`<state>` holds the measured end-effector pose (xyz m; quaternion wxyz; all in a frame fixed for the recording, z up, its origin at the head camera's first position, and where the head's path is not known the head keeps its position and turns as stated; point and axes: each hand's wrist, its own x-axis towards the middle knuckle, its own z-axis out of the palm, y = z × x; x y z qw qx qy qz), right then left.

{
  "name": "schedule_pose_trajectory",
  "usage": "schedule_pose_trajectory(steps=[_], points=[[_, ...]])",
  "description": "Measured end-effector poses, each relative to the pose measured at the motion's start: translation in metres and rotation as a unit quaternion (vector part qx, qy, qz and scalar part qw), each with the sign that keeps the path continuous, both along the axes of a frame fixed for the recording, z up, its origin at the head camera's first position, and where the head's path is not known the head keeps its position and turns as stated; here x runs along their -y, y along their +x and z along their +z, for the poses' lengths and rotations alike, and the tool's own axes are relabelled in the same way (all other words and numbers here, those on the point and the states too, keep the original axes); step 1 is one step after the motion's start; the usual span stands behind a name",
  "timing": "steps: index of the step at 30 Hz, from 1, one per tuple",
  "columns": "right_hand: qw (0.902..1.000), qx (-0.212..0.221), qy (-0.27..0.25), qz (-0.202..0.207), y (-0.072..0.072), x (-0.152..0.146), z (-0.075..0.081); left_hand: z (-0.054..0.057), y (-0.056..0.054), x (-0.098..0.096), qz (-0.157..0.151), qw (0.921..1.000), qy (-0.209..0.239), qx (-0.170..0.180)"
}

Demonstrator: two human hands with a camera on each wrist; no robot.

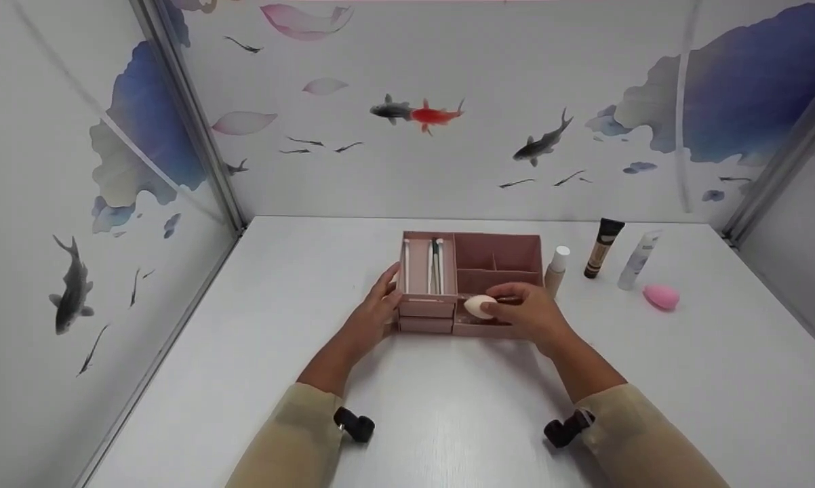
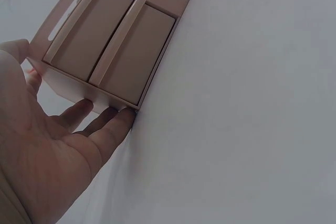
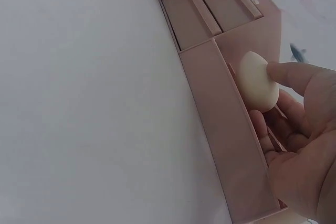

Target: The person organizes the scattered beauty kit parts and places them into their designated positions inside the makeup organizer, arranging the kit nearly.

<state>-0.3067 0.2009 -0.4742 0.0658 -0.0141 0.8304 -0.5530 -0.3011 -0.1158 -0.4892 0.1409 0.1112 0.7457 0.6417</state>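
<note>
A pink makeup organizer [image 1: 429, 308] stands on the white table, with two small drawers at its front left. My left hand [image 1: 373, 313] rests against its left side, the fingers [image 2: 113, 129] spread along that wall. Over the front right compartment, my right hand [image 1: 531, 317] pinches a cream egg-shaped makeup sponge [image 3: 257, 81] between thumb and fingers. The sponge overlaps the compartment's low front wall [image 3: 231, 135] in the right wrist view, and some of my fingers reach behind that wall. Thin white-handled sticks [image 1: 439, 264] lie in the organizer's top left tray.
Right of the organizer stands a bottle with a white cap [image 1: 561, 256]. Beyond it are a black-capped tube [image 1: 604, 248], a pale tube [image 1: 639, 260] and a pink makeup sponge [image 1: 662, 297]. Printed panels [image 1: 434, 183] enclose the table at the back and sides.
</note>
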Motion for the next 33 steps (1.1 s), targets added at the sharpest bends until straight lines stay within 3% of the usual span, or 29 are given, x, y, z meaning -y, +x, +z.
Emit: schedule_pose_trajectory(steps=[17, 33], points=[[0.9998, -0.012, 0.013, 0.0, -0.0015, -0.0051, -0.0042, -0.001, -0.0005, -0.0002, 0.003, 1.0, 0.004, 0.003], [0.9985, -0.008, -0.049, -0.023, -0.0004, -0.0102, 0.0015, -0.0001, -0.0002, -0.0009, 0.005, 1.0, -0.001, 0.001]])
